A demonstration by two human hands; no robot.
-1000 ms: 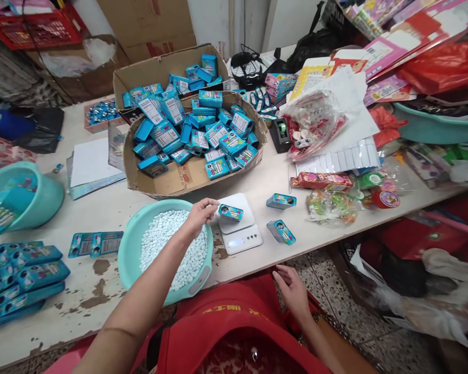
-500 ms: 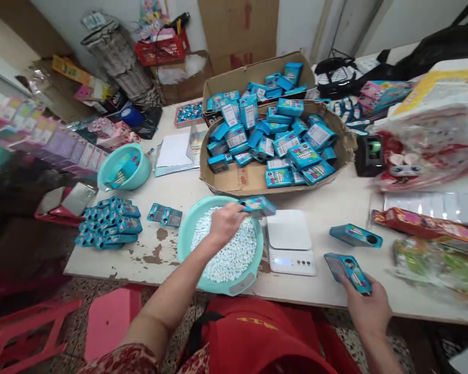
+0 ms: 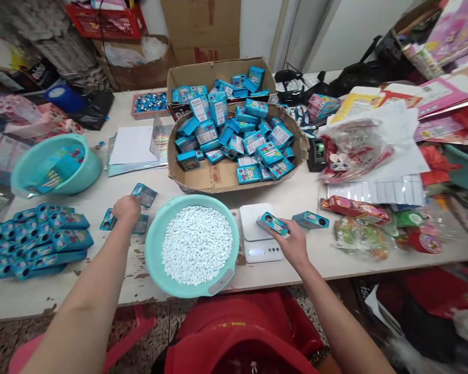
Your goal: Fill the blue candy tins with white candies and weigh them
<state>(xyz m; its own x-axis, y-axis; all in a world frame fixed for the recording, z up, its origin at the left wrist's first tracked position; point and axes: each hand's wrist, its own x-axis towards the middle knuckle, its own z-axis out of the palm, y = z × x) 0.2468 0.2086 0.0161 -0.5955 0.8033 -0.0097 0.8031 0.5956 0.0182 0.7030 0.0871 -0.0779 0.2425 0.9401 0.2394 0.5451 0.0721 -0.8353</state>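
Observation:
My left hand (image 3: pixel 127 210) is closed on a blue box (image 3: pixel 145 195), above two other blue boxes lying left of the teal basin. White candies (image 3: pixel 197 244) fill the middle of the teal basin (image 3: pixel 153 254). My right hand (image 3: pixel 295 240) grips a blue box (image 3: pixel 272 224) by its lower end, over the right edge of the white scale (image 3: pixel 253 234). Just right of that hand, another blue box (image 3: pixel 311 220) with a round dark opening lies on the table.
Behind the basin, a cardboard box (image 3: pixel 203 183) holds many blue boxes. Stacked blue boxes (image 3: pixel 39 241) and a teal bowl (image 3: pixel 91 169) are at the left. Bagged items (image 3: pixel 361 239) and a red box (image 3: pixel 354 209) lie at the right.
My left hand has moved left with its blue box, from above the basin to the boxes beside it. My right hand has brought its box to the scale. The view has shifted right.

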